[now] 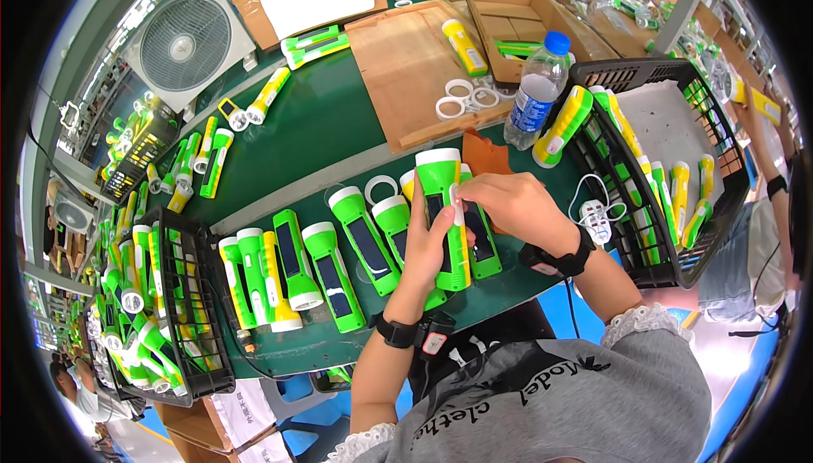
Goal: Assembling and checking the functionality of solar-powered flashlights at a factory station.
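My left hand [428, 247] is closed round a green and yellow flashlight [439, 177] with a white head, held upright above the bench. My right hand [512, 207] is at the flashlight's right side, thumb and fingers pinched together. A small whitish piece shows at those fingertips, too covered to name. On the bench to the left lie several more flashlights [332, 272], some with dark panels along the body. Another green flashlight [481, 239] is partly hidden behind my right hand. A white ring [381, 187] lies beside the heads of the nearest ones.
Black baskets of flashlights stand at the left [190, 311] and right [631, 158]. A water bottle [539, 90], a brown cloth [484, 155] and a white charger hub [595, 220] with cables are near my right hand. Beyond are a wooden board [398, 65], white rings and a cardboard box [517, 10].
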`<state>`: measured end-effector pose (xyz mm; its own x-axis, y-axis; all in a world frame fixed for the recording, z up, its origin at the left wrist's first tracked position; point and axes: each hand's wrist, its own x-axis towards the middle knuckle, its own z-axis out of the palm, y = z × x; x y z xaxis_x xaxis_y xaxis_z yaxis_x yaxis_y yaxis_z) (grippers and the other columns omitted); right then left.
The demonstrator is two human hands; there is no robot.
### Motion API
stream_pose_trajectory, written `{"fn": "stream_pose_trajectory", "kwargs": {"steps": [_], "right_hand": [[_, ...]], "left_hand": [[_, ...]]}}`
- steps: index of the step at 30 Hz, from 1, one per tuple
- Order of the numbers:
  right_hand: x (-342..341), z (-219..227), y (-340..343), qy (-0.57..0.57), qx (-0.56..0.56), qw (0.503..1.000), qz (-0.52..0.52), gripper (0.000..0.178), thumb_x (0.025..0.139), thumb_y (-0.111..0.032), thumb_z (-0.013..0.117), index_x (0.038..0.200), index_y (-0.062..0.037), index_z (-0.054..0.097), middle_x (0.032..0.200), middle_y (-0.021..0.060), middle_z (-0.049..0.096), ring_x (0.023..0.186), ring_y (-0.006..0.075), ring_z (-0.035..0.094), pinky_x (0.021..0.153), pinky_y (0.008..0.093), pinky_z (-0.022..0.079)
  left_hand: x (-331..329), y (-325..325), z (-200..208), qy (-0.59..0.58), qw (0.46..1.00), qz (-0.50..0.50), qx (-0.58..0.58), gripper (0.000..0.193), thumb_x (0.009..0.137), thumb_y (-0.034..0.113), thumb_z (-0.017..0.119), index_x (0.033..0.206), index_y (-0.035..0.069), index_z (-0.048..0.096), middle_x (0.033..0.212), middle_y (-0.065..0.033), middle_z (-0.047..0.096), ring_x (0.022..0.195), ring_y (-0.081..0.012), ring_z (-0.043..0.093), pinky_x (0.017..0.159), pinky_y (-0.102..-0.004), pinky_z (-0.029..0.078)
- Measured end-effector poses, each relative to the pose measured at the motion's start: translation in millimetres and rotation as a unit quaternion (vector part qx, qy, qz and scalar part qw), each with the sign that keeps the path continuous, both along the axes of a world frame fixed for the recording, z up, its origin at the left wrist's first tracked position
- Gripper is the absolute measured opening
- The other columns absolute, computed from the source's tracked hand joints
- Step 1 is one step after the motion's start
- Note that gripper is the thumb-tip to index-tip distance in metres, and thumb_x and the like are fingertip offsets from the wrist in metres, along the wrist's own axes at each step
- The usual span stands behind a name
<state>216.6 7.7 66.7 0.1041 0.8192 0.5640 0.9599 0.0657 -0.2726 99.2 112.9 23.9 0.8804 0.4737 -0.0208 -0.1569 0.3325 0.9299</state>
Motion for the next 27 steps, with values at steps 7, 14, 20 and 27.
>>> {"fn": "stream_pose_trajectory", "kwargs": {"steps": [7, 14, 20, 27], "right_hand": [[19, 13, -20, 0.109, 0.155, 0.967, -0.170, 0.022, 0.071, 0.006, 0.055, 0.089, -0.0036, 0.063, 0.084, 0.0110, 0.065, 0.074, 0.0252, 0.063, 0.066, 0.0295, 0.051], [-22, -17, -11, 0.187, 0.000, 0.972, -0.142, 0.017, 0.074, -0.019, 0.063, 0.072, -0.0029, 0.057, 0.067, 0.0099, 0.058, 0.063, 0.0268, 0.058, 0.055, 0.0349, 0.045], [-86, -13, 8, 0.107, -0.029, 0.992, -0.053, 0.037, 0.061, -0.041, 0.071, 0.058, -0.0110, 0.049, 0.047, 0.0028, 0.047, 0.042, 0.0190, 0.050, 0.041, 0.0304, 0.038], [-95, -33, 22, 0.074, 0.085, 0.986, -0.123, 0.039, 0.058, -0.034, 0.074, 0.055, -0.0083, 0.045, 0.045, 0.0032, 0.043, 0.039, 0.0188, 0.046, 0.038, 0.0298, 0.035]], "left_hand": [[-11, 35, -15, -0.156, 0.935, -0.016, -0.318, 0.040, 0.088, 0.045, 0.040, 0.103, 0.008, 0.043, 0.085, -0.0036, 0.048, 0.062, -0.0119, 0.048, 0.050, -0.0236, 0.045], [-14, 30, -16, -0.236, 0.904, -0.067, -0.350, 0.039, 0.084, 0.042, 0.047, 0.100, 0.007, 0.043, 0.086, -0.0026, 0.044, 0.067, -0.0105, 0.045, 0.050, -0.0221, 0.045], [-17, 25, -21, -0.260, 0.903, -0.042, -0.340, 0.048, 0.081, 0.020, 0.058, 0.119, 0.018, 0.029, 0.091, -0.0051, 0.043, 0.069, -0.0137, 0.046, 0.057, -0.0267, 0.045], [-19, 24, -16, -0.191, 0.935, 0.009, -0.299, 0.034, 0.083, 0.034, 0.056, 0.098, 0.009, 0.038, 0.084, 0.0002, 0.040, 0.064, -0.0082, 0.041, 0.057, -0.0210, 0.043]]}}
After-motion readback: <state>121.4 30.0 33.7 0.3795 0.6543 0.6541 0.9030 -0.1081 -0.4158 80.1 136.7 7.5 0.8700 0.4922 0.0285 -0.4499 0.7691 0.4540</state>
